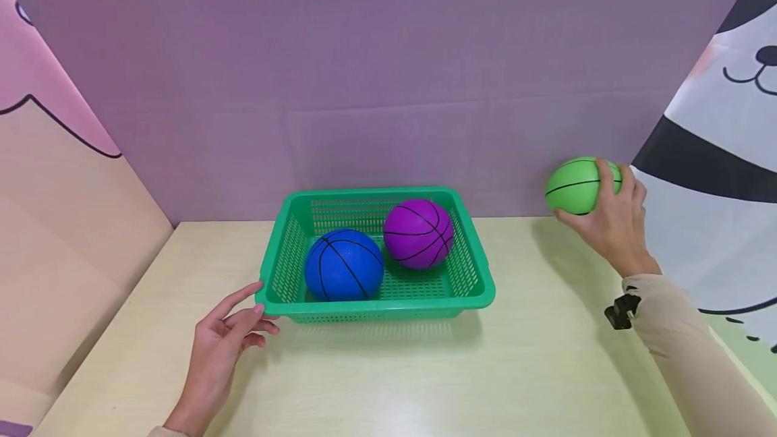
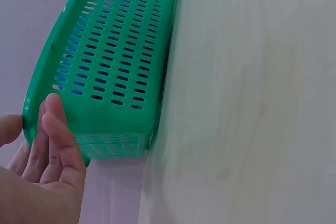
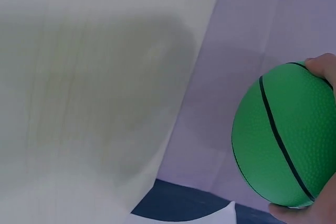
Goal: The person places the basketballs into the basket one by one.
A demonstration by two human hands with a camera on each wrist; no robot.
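Observation:
A green mini basketball (image 1: 573, 186) is up off the table at the back right, and my right hand (image 1: 618, 224) grips it with fingers and thumb spread around it. The right wrist view shows the same ball close up, with only parts of the fingers visible at the edge. A green plastic basket (image 1: 376, 305) stands on the table in the middle. Inside it lie a blue ball (image 1: 344, 266) at the front left and a purple ball (image 1: 419, 235) at the back right. At the basket's front left corner, my left hand (image 1: 215, 349) holds the rim between thumb and fingers.
The pale wooden table (image 1: 388, 376) runs back to a purple cloth wall (image 1: 388, 86). A pink and beige printed panel (image 1: 54, 221) borders it at the left, and a panda-printed panel (image 1: 716, 221) stands close to the right hand.

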